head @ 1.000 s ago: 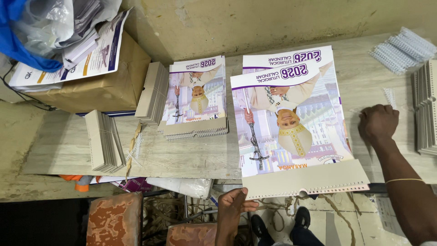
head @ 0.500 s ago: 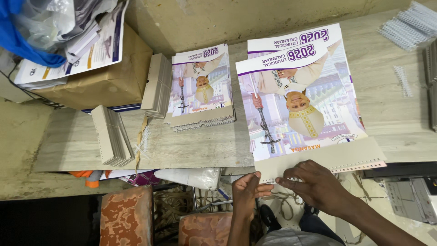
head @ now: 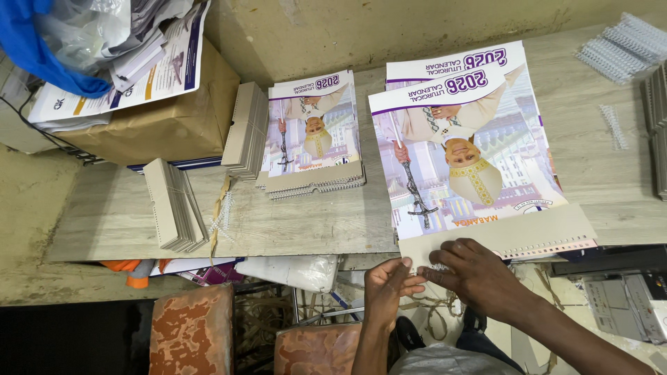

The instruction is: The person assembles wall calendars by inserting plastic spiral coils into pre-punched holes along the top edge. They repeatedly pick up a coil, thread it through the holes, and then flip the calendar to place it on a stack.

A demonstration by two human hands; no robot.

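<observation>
A large calendar stack [head: 472, 146] lies upside down to me on the wooden table [head: 306, 222], with a punched cardboard strip [head: 514, 232] along its near edge. Both my hands meet at that strip's near-left corner. My left hand [head: 388, 288] reaches up from below and its fingertips pinch the corner. Just to the right, my right hand [head: 479, 274] has its fingers closed on a small white wire binding piece [head: 435, 267] at the strip's edge.
A smaller calendar stack [head: 313, 132] lies at the middle. Stacks of cardboard strips [head: 246, 132] [head: 174, 205] stand to the left beside a brown parcel [head: 160, 118]. Wire combs [head: 625, 45] and a loose wire strip [head: 615, 125] lie at the right. Rusty stools [head: 191, 330] stand below.
My right hand has come from the far right of the table to the calendar's near edge, joining my left hand at the corner. The view has shifted slightly.
</observation>
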